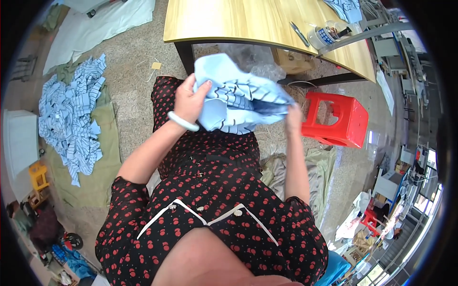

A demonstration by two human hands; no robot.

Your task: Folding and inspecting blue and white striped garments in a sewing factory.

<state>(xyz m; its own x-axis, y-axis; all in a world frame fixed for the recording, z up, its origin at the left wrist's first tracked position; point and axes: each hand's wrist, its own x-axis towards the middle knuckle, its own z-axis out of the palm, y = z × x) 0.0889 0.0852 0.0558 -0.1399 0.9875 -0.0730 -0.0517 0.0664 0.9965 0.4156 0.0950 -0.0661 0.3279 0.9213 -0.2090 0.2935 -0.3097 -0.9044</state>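
Over my lap I hold a light blue garment [238, 97] with dark stripes, bunched and stretched between both hands. My left hand [192, 97] grips its left side, thumb on top, with a pale bangle [183, 121] round the wrist. At the garment's right end my right hand [294, 117] is closed on the edge; it is a little blurred and its fingertips are partly hidden. A fold gapes toward the right, showing a darker inside. I cannot tell which part of the garment faces up.
Ahead stands a wooden-topped table [229, 21] bearing a snipper-like tool [299, 34] and a clear plastic jar [324, 35]. A red plastic stool [350, 121] is at my right. To the left, a heap of similar striped cloth [71, 114] lies on a green sheet [107, 143].
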